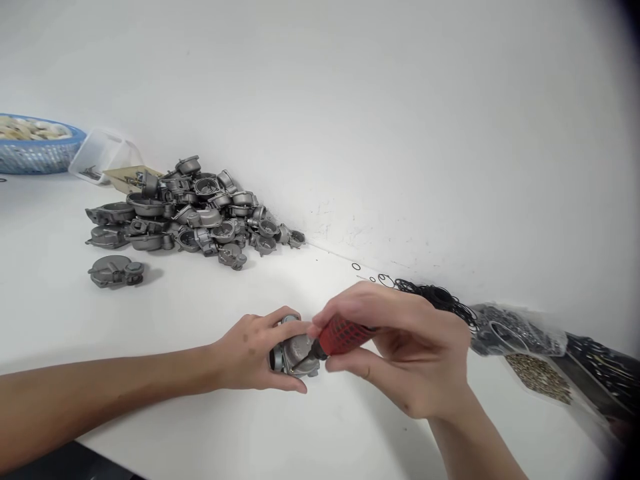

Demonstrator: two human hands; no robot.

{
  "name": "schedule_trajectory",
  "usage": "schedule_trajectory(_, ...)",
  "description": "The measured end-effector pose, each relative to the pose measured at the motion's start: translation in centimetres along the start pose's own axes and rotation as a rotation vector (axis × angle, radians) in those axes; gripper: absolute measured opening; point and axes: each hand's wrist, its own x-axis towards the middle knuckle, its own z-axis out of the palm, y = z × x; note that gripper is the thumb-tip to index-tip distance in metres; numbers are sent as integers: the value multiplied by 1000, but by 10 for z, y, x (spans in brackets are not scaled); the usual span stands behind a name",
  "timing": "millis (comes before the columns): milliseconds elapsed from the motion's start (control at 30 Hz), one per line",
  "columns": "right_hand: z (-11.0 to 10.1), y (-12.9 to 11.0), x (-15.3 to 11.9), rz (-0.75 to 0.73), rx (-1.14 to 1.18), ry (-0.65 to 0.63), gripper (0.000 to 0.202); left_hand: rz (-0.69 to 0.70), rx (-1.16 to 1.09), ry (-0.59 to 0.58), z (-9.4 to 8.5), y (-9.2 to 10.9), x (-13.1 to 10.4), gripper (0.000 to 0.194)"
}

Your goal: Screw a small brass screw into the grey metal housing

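My left hand (pixel 255 350) is closed round a small grey cast-metal part (pixel 300 357), which looks like a carburetor body, and steadies it on the white table (pixel 200 427). In my right hand (pixel 415 347) is a screwdriver (pixel 345 333) with a red and black handle, gripped between thumb and fingers. Its dark shank points down and left at the metal part. The tip and whatever it touches are hard to make out.
Grey metal bowl-shaped castings (pixel 205 213) lie heaped against the wall, with one casting (pixel 115 271) apart. Behind stand a clear plastic tub (pixel 103 157) and a blue basket (pixel 45 157). Rightward are black rubber rings (pixel 435 297), bagged dark parts (pixel 520 330) and brass-coloured small pieces (pixel 537 377).
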Motion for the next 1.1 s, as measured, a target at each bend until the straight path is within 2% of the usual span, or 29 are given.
schedule_trajectory(100, 4, 2, 2, -57, -62, 75, 59, -1, -6, -4, 0, 0, 1, 74)
schedule_trajectory(233, 1, -1, 1, 52, -1, -44, 55, -7, 6, -23, -2, 0, 1, 73)
schedule_trajectory(300, -1, -3, 0, 78, 19, -60, 55, -10, 6, -26, -1, 0, 0, 73)
schedule_trajectory(500, 5, 2, 2, -59, -71, 77, 57, -5, 2, -12, -2, 1, 1, 74)
schedule_trajectory(633, 0, -2, 2, 38, 4, -23, 49, -13, 14, -24, -2, 1, 1, 72)
schedule_trajectory(733, -3, -3, 2, 44, 40, -65, 54, -6, 26, -11, 0, 0, 0, 73)
schedule_trajectory(900, 1, 3, 1, -34, -97, 53, 53, -8, 47, -8, 0, 1, -1, 74)
schedule_trajectory(1000, 0, 1, 0, 28, -76, -6, 48, -7, 47, -5, -2, 3, 0, 73)
schedule_trajectory(1100, -5, -1, -1, 82, -24, -83, 52, -11, 58, -2, -3, 3, 0, 73)
